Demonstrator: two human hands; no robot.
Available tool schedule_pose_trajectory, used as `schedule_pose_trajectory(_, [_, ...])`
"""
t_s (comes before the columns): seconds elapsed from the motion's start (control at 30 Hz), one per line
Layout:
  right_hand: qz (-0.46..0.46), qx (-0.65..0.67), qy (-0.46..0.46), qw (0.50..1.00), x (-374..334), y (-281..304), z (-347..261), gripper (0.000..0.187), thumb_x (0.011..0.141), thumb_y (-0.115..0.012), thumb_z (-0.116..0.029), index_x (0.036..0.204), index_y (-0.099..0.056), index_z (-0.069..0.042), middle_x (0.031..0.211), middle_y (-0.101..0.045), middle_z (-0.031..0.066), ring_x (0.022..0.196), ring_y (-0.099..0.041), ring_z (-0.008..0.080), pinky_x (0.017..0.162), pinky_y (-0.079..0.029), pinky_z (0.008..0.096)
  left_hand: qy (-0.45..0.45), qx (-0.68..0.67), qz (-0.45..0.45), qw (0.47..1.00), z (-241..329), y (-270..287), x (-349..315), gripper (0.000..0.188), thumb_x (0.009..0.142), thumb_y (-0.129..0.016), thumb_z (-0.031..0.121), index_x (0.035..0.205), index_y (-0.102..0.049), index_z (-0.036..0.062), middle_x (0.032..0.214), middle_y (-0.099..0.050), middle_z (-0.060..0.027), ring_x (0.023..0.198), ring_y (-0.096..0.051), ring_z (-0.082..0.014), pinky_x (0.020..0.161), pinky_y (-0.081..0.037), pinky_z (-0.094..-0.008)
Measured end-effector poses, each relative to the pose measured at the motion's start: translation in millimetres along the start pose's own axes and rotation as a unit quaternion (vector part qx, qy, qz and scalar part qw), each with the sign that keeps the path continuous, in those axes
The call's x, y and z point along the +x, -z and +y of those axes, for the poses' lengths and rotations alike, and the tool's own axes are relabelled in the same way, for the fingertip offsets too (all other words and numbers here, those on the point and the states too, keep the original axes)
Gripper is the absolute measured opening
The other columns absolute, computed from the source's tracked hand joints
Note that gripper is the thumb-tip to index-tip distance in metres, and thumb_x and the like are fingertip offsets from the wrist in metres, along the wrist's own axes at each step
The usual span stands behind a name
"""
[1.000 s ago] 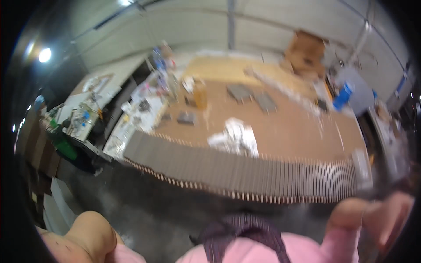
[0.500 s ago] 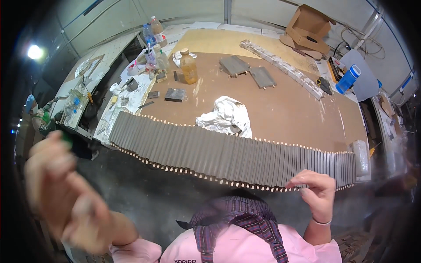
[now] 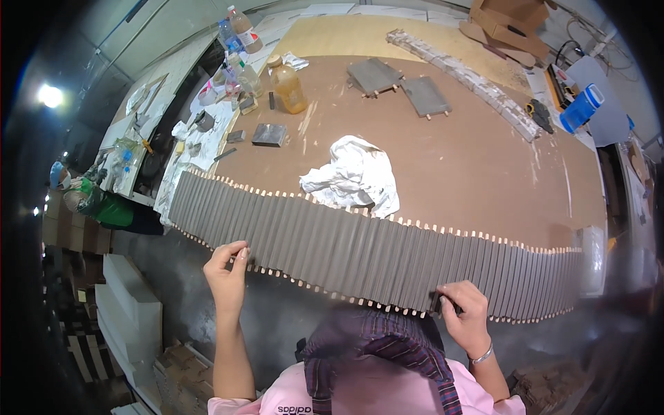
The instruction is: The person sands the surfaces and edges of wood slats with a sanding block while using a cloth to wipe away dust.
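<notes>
A long curved row of narrow grey strips (image 3: 332, 242), set side by side with pale peg-like ends sticking out on both long edges, lies along the near edge of the table. My left hand (image 3: 227, 271) is at the row's near edge, left of the middle, with thumb and forefinger pinched together. Whatever sits between those fingertips is too small to make out. My right hand (image 3: 467, 311) is curled against the near edge farther right, its fingertips touching the strips. A dark bit shows by those fingertips, but I cannot tell what it is. A crumpled white cloth (image 3: 356, 173) touches the row's far side.
Behind lie two flat grey panels (image 3: 427, 95), a dark grey block (image 3: 270, 135) and a long whitish bar (image 3: 470, 86). A bottle of amber liquid (image 3: 287, 86) stands left, a blue bottle (image 3: 582, 108) right. An open cardboard box (image 3: 512, 24) is at the back. Another person (image 3: 104, 204) is far left.
My left hand has come in from the far left, where it was raised and blurred, to the row's near edge. My right hand has shifted a little left along the strips.
</notes>
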State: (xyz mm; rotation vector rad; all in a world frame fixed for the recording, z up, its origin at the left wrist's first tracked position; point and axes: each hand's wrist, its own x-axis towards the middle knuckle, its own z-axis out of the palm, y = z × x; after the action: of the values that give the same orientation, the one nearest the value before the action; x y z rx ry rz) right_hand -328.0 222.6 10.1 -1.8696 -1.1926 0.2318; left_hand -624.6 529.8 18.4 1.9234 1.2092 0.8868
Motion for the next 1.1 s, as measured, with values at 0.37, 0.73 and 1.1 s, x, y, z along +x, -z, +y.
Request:
schedule_pose_trajectory(0.37, [-0.044, 0.057, -0.003, 0.997, 13, -23, 37, 0.017, 0.075, -0.069, 0.007, 0.088, -0.073, -0.003, 0.076, -0.066, 0.0089, 0.064, -0.061, 0.0269, 0.057, -0.048, 0.0374, 0.001, 0.121, 0.068, 0.99, -23, -45, -17, 0.018, 0.087, -0.07, -0.006, 0.103, -0.075, -0.0019, 0.1, -0.073, -0.0108, 0.092, -0.067, -0.0208, 0.086, -0.054, -0.0323])
schedule_pose_trajectory(0.73, [-0.052, 0.01, 0.017, 0.998, 10, -29, 44, 0.02, 0.069, -0.066, 0.004, 0.087, -0.071, -0.006, 0.075, -0.061, 0.0084, 0.064, -0.058, 0.0283, 0.056, -0.046, 0.0385, 0.006, 0.161, 0.115, 0.98, -18, -43, -35, 0.016, 0.087, -0.069, -0.005, 0.101, -0.075, -0.0012, 0.101, -0.073, -0.0118, 0.097, -0.067, -0.0236, 0.089, -0.053, -0.0337])
schedule_pose_trajectory(1.1, [-0.113, 0.14, -0.018, 0.984, 62, -4, 17, 0.011, 0.08, -0.066, 0.006, 0.089, -0.072, 0.004, 0.086, -0.07, 0.0141, 0.076, -0.068, 0.0259, 0.069, -0.054, 0.0344, 0.009, 0.134, 0.119, 0.984, -11, -33, -59, 0.014, 0.087, -0.068, -0.007, 0.098, -0.074, -0.0025, 0.096, -0.073, -0.0119, 0.092, -0.068, -0.0237, 0.086, -0.052, -0.033])
